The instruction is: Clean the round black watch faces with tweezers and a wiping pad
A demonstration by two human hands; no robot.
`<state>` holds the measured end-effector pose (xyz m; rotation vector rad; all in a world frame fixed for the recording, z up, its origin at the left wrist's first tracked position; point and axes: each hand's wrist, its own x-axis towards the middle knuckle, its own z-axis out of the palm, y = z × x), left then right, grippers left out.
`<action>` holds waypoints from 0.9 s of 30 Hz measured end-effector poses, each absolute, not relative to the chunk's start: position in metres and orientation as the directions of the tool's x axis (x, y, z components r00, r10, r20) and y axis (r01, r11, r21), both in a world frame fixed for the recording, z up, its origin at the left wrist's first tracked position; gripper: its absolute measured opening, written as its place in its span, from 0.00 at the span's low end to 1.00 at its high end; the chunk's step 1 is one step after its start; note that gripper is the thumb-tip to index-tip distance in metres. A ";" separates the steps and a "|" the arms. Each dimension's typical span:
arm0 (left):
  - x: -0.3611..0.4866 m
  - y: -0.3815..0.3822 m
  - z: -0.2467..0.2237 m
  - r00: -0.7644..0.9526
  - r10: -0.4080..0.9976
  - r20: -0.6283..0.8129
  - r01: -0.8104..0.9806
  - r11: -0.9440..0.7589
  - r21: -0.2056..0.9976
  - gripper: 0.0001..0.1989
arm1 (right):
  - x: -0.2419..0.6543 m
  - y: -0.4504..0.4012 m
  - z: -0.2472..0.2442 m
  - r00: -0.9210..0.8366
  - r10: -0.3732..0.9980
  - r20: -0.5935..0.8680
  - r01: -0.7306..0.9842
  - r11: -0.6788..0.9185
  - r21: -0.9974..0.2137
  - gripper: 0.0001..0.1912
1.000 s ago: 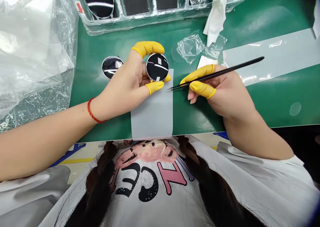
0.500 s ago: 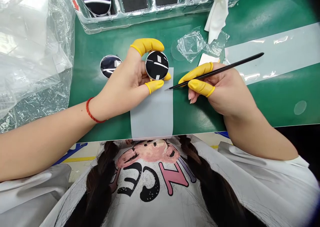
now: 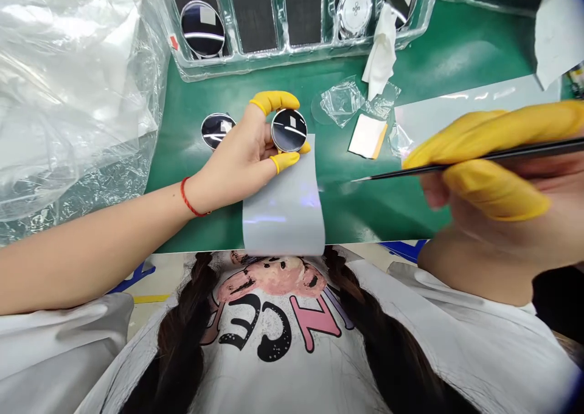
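Note:
Yellow finger covers are on both hands. My left hand grips a round, glossy black disc with a silver rim by its edges, above the upper end of a pale translucent strip. My right hand, raised at the right and large in view, pinches thin black tweezers whose fine tip points left over the green surface. A second round black disc lies behind my left hand, partly covered by it. A small white and orange pad rests between the hands.
Across the back stands a clear plastic tray holding round watch-like parts and dark pads. A white cloth hangs over its front edge. Crumpled clear film lies before it. Plastic bags fill the left; another pale sheet lies right.
My right hand has moved right and up toward the camera with the tweezers, away from the disc. My left hand still holds the disc. The view has shifted, showing more of the tray.

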<state>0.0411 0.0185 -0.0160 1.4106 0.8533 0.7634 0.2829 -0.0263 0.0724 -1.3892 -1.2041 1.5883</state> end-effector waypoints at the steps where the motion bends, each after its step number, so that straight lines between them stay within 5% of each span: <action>1: 0.040 0.018 -0.017 0.518 0.855 -0.029 0.050 0.003 0.999 0.28 | 0.278 -0.023 0.074 -0.172 0.935 -0.309 0.058 -0.303 -0.951 0.17; 10: 0.038 0.007 -0.005 0.542 0.839 0.051 0.078 -0.110 0.991 0.25 | 0.259 0.002 0.057 -0.199 0.979 -0.047 -0.079 -0.064 -0.995 0.07; 27: 0.041 0.001 0.004 0.595 0.803 0.006 0.125 -0.099 0.987 0.22 | 0.269 0.019 0.038 -0.207 0.970 -0.124 -0.105 -0.148 -0.983 0.14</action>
